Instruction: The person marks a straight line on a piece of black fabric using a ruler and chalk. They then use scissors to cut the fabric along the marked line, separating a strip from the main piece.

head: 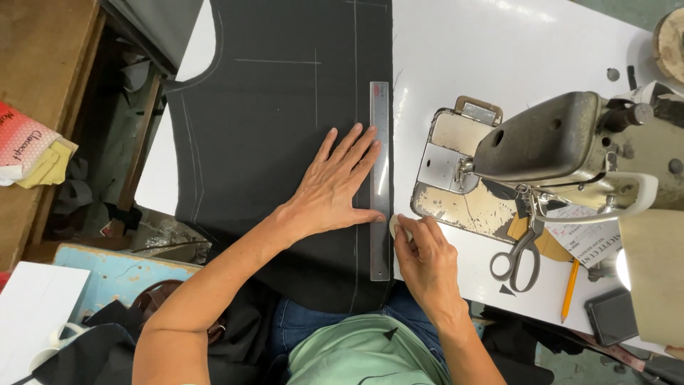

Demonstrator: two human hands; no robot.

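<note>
- The clear ruler [380,178] runs straight up and down in the middle of the frame, lying along the right edge of the dark fabric [271,142].
- Left hand [335,182] is spread flat, fingers splayed, pressing on the fabric with fingertips touching the ruler's left side. It's not gripping anything.
- Right hand [425,260] sits just right of the ruler's lower end, pinching a pale piece of chalk [394,227] against that edge.
- So the right hand is nearer the lower end, with the ruler's length reaching toward the top of the frame.
- Scissors [520,253] lie off to the right, untouched.
</note>
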